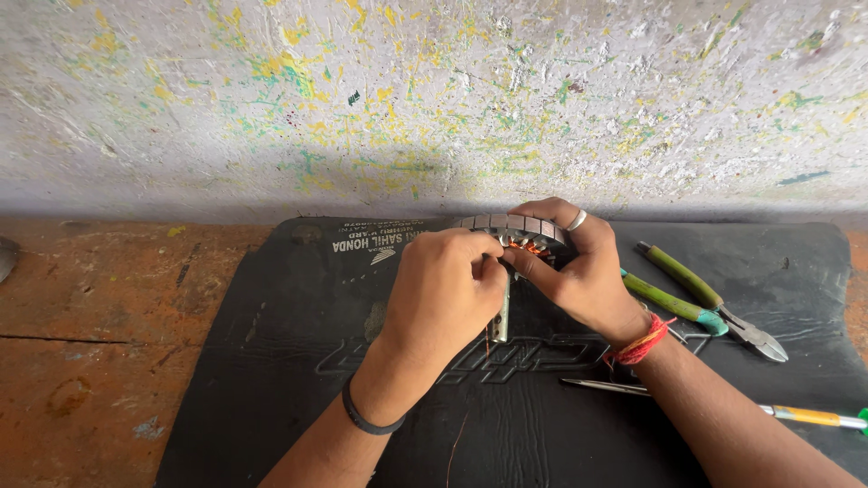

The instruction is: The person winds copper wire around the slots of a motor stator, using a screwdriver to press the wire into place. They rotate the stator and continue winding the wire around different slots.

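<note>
A round metal stator with copper windings stands on its shaft on a black rubber mat. My right hand, with a ring and a red wrist thread, wraps around the stator's right rim. Against the stator's near side my left hand, a black band on the wrist, pinches at the copper winding. A thin copper wire trails down onto the mat.
Green-handled cutting pliers lie on the mat to the right. A thin metal tool with a yellow handle lies at the lower right. Worn orange-brown bench surface extends left. A paint-spattered wall rises behind.
</note>
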